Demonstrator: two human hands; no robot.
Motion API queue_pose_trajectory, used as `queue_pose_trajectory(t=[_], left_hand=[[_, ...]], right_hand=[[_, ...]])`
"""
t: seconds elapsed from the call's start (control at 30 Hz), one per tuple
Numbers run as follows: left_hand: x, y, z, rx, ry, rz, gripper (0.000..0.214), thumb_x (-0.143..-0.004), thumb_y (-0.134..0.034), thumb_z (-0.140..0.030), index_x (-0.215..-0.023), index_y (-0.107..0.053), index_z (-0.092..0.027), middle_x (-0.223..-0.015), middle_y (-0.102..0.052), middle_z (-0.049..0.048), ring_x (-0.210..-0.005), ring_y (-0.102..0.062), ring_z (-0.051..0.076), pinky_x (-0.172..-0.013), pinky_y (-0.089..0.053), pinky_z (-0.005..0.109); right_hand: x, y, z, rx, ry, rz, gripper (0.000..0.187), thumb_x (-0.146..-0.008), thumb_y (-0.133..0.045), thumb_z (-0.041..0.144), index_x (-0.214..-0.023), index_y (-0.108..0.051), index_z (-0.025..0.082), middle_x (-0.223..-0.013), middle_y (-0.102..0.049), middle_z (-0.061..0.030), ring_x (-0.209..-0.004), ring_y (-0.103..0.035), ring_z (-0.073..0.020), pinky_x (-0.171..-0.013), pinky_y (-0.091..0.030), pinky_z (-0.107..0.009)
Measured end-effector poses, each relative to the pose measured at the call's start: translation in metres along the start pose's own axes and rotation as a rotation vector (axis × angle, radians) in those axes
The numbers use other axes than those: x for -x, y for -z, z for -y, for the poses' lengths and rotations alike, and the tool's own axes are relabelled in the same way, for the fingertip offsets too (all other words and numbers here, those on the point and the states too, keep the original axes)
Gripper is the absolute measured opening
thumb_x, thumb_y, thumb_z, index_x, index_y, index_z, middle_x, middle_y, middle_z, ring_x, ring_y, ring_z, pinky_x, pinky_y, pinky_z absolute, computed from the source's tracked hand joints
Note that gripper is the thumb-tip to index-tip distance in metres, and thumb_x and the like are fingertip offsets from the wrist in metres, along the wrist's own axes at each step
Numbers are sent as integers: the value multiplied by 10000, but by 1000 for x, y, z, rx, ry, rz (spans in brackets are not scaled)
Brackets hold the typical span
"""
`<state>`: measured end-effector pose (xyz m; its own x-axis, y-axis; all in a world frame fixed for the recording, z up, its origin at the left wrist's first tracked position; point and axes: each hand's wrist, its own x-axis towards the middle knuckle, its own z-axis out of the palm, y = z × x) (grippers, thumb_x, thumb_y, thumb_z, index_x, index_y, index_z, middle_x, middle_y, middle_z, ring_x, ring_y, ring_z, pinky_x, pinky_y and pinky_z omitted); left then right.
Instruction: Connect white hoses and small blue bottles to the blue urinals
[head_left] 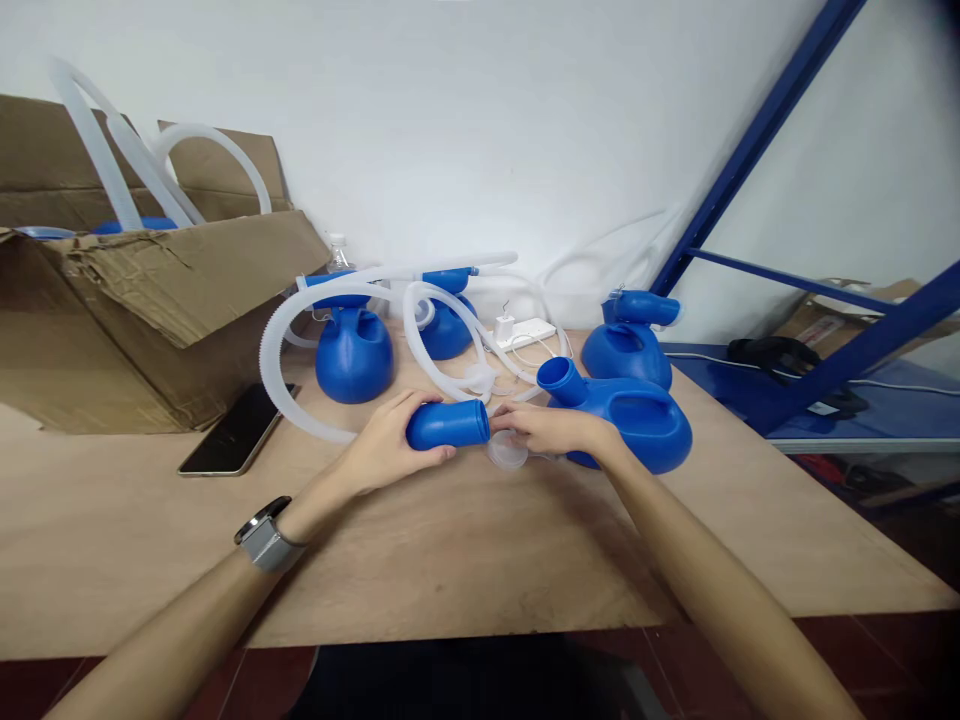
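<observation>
In my left hand (394,440) is a blue plastic tube (448,425), lying nearly level with its round end facing right. My fingers and thumb wrap around its left part. My right hand (544,425) is at that end, fingers curled with the tips by the rim; what they grip is hidden. Just below these fingers shows a translucent round cap (508,452). A blue jug (637,420) with a handle and an uncovered slanted neck lies on its side behind my right wrist. Beyond my hands loops a clear ribbed hose (274,350).
More blue jugs stand behind: one at left (355,360), one in the middle (448,330), one at right (626,350). A phone (229,440) lies beside an open cardboard box (135,330) containing hoses. A white power strip (529,333) sits near the wall. Blue shelving (750,150) rises at right.
</observation>
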<state>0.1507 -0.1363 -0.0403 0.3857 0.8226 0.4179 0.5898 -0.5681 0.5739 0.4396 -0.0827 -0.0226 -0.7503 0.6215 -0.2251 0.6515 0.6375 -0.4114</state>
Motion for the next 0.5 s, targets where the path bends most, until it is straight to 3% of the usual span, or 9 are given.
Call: queue_pose_trajectory(t=[0.07, 0.17, 0.27, 0.33, 0.5], left_hand=[[-1, 2, 3, 32, -3, -9, 557, -798, -791, -497, -1244, -628, -206, -1249, -730, 108, -1140, -701, 320, -1015, -552, 504], [0, 4, 6, 37, -27, -20, 570, -796, -804, -469, -1274, -625, -214, -1278, -734, 106, -1157, -704, 320, -1016, -560, 499], [4, 2, 6, -141, -90, -1, 606, -831, -788, -462, -1353, -600, -221, -1331, -710, 115, -1164, -703, 328, -959, -589, 474], [7, -1, 7, -328, -158, 20, 575, -884, -749, -450, -1386, -593, -218, -1383, -680, 135, -1194, -689, 345, -902, -601, 458], [10, -5, 12, -516, -306, -80, 526, -946, -699, -471, -1382, -606, -191, -1358, -678, 165, -1213, -672, 342, -823, -603, 409]], right_hand=[[-6, -4, 2, -3, 86, -44, 314, -983, -594, 251, -1245, -766, 262, -1255, -695, -75, -1213, -636, -266, -1108, -492, -426], [-11, -12, 7, 41, 75, -135, 334, -1067, -493, 388, -1158, -776, 236, -1198, -701, -88, -1179, -634, -267, -1078, -495, -423], [-14, -20, 13, 129, -40, -192, 401, -1096, -382, 295, -1006, -761, 202, -1017, -702, -102, -1019, -655, -261, -950, -525, -394], [-16, -25, 16, 157, -129, -238, 349, -1078, -423, 271, -960, -740, 184, -990, -687, -121, -979, -655, -272, -900, -525, -396], [-11, -33, 15, 147, -267, -323, 190, -1005, -603, 272, -1110, -725, 170, -1141, -657, -150, -1090, -663, -295, -964, -520, -407]])
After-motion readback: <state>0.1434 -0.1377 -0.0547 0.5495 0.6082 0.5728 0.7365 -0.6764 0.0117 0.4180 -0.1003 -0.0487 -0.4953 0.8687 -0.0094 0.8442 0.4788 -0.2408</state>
